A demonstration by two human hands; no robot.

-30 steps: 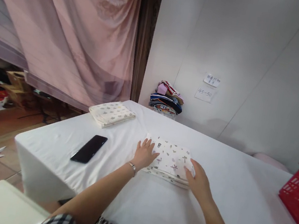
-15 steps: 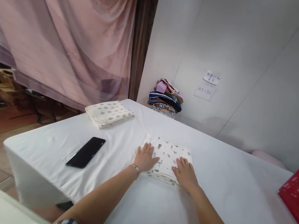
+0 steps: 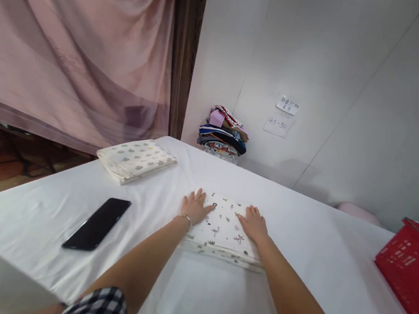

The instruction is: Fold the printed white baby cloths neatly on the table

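A folded white cloth (image 3: pixel 226 234) with small printed motifs lies flat on the white-covered table, its layered edge facing me. My left hand (image 3: pixel 194 208) rests on its far left part, fingers spread, with a bracelet at the wrist. On the far right part lies my right hand (image 3: pixel 253 223), also palm down with fingers apart. Neither hand grips anything. To the left, another folded cream cloth (image 3: pixel 135 158) with grey-green motifs sits near the table's far left edge.
A black phone (image 3: pixel 97 224) lies on the white tablecloth (image 3: pixel 36 220) at left. At the right edge stands a red bag or box (image 3: pixel 409 273). Behind the table are a stack of folded fabrics (image 3: pixel 224 134), a white wall with paper notes (image 3: pixel 278 124), and a pink curtain (image 3: pixel 80 41).
Both hands have slid away from me over the printed cloth, toward its far edge. They remain spread flat. The camera view has shifted, so the surroundings appear further left.
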